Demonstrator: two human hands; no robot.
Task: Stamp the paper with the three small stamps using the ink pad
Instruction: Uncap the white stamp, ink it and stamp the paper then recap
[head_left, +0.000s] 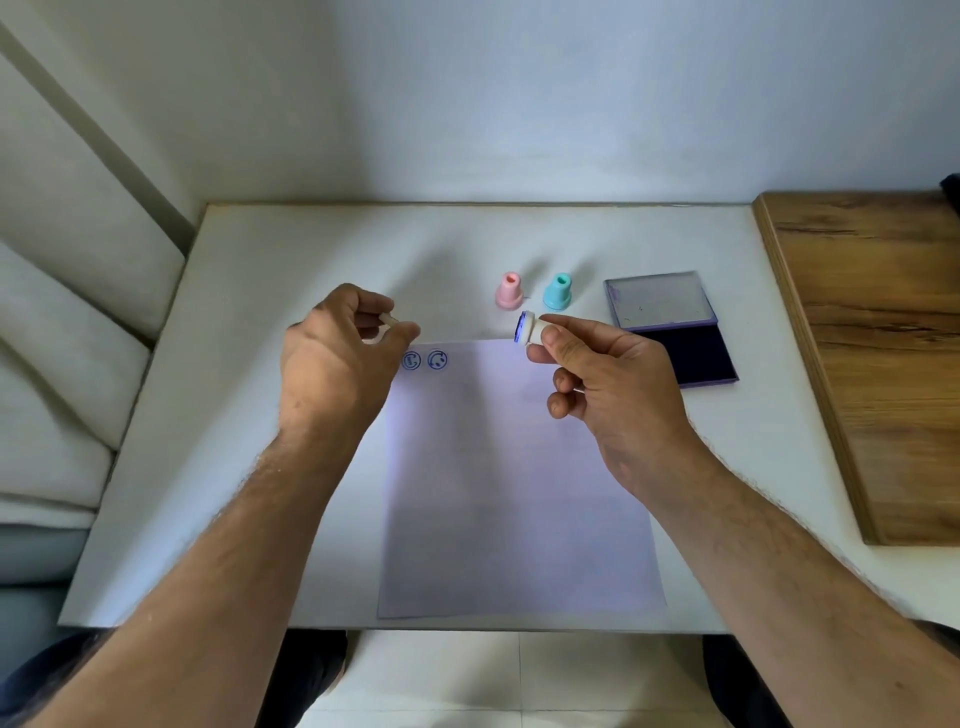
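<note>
the white stamp (530, 329) is pinched in the right hand (602, 374), inked face sideways above the paper (519, 483); a small pale piece (387, 318), perhaps its cap, is held by the left hand (337, 358). fingers could be smudged.

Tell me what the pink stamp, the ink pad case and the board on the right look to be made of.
Small pink cone-shaped stamp: likely moulded plastic, smooth, evenly coloured.
Open purple ink pad case: probably hard plastic; its raised lid reflects light, the dark blue pad looks matte.
Brown board: wood or wood-look laminate, with visible grain.
</note>
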